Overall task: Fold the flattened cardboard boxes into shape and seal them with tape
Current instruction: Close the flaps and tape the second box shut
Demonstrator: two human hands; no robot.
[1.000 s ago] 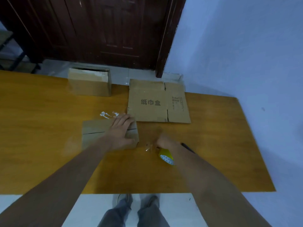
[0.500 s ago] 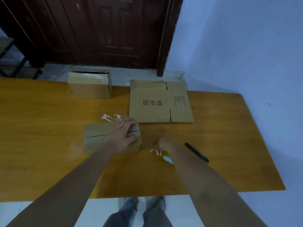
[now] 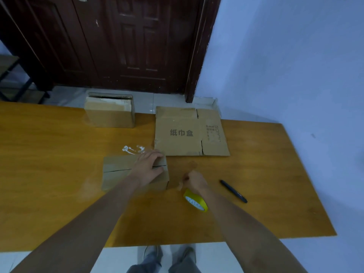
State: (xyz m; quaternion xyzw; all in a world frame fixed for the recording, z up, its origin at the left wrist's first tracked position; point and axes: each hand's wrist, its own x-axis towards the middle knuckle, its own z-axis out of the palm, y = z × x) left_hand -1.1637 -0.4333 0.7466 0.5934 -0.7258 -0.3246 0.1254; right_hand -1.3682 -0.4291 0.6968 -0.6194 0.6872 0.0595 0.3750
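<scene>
Pressing flat, spread left-hand fingers [image 3: 155, 156] hold the folded box [image 3: 118, 172] at centre frame; right hand [image 3: 194, 181] pinches tape off the yellow roll [image 3: 196, 200], pen [image 3: 233, 191] lower right.

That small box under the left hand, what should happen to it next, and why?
Probably draw the tape roll in the right hand across the folded box seam. The left hand presses the flaps shut, and the slit between them looks unsealed.

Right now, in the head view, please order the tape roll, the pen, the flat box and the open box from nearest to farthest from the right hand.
From the right hand:
1. Tape roll, just under the wrist.
2. Pen, to its right.
3. Flat box, beyond it.
4. Open box, far left edge.
</scene>
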